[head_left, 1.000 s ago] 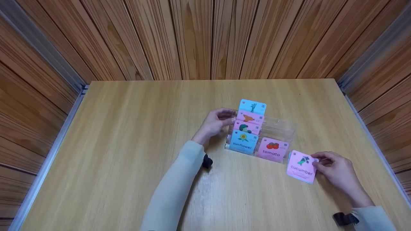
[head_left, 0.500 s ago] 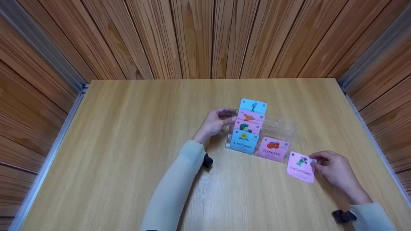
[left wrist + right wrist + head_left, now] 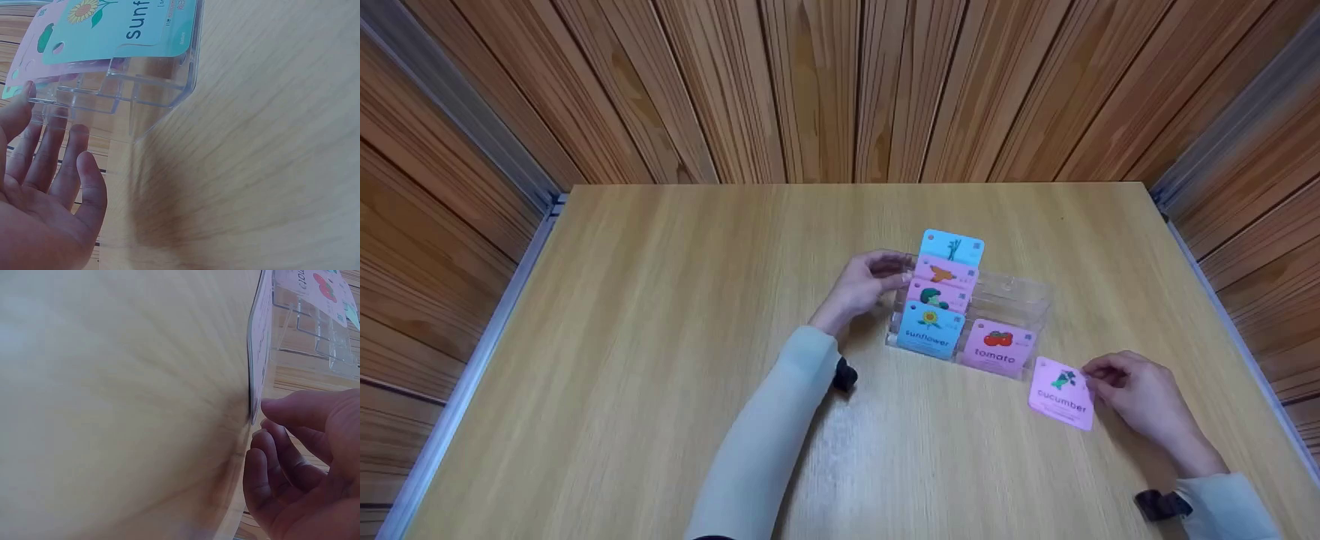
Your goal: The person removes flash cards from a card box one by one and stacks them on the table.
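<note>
A clear stepped card stand [image 3: 1011, 294] holds several picture cards. In its left column, the sunflower card [image 3: 930, 330] is at the front, with two pink cards and a blue card [image 3: 951, 245] stepped up behind it. To the right, the tomato card [image 3: 999, 347] is in the front row. My left hand [image 3: 861, 285] grips the stand's left side, thumb in front and fingers behind. Beyond the stand's right end is a thin stack of cards topped by the cucumber card [image 3: 1061, 394]. My right hand [image 3: 1140, 397] pinches that stack at its upper right edge.
Everything sits on a wooden table [image 3: 660, 337]. Wood-panelled walls [image 3: 810, 90] close off its back and both sides, with metal rails [image 3: 480, 360] along the side edges. Dark wrist devices [image 3: 1162, 506] are worn on both arms.
The blue edge showing beneath the cucumber card has gone out of sight, and the stack has shifted slightly left with my right hand. My left hand stays on the stand.
</note>
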Tool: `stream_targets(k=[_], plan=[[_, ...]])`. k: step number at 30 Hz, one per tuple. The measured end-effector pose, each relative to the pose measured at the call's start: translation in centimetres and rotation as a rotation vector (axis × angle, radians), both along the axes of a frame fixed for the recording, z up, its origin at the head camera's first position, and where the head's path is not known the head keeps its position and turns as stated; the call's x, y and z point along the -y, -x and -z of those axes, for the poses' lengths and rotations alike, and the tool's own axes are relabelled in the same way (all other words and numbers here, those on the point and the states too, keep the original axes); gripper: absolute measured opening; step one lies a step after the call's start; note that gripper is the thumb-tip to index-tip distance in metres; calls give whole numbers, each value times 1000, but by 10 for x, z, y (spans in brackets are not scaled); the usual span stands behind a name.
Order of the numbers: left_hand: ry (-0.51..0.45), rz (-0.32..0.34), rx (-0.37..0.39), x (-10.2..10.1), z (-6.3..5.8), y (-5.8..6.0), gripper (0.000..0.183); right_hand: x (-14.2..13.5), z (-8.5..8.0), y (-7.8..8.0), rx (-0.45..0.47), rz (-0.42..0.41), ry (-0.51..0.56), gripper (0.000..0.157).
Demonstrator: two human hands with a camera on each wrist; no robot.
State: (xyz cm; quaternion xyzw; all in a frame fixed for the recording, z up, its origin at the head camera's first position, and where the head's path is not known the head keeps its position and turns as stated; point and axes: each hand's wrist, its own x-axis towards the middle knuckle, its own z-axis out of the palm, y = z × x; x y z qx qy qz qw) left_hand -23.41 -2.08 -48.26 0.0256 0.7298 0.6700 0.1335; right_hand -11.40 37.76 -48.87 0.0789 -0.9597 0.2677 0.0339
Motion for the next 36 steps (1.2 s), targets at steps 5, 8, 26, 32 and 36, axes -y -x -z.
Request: stream_targets(k=[5, 8, 26, 32, 36], plan=[[12, -10, 29, 0, -1, -1, 26, 1, -3, 0, -16, 14, 10, 15], [19, -19, 56, 1, -2, -2, 25, 2, -6, 1, -39, 11, 13, 14], [17, -7, 35, -1, 0, -1, 26, 29, -26, -2, -164, -2, 156, 20], [8, 4, 14, -1, 0, 0, 26, 40, -31, -2, -207, -38, 210, 28], [5, -3, 26, 1, 0, -1, 26, 45, -33, -1, -212, -66, 216, 33]])
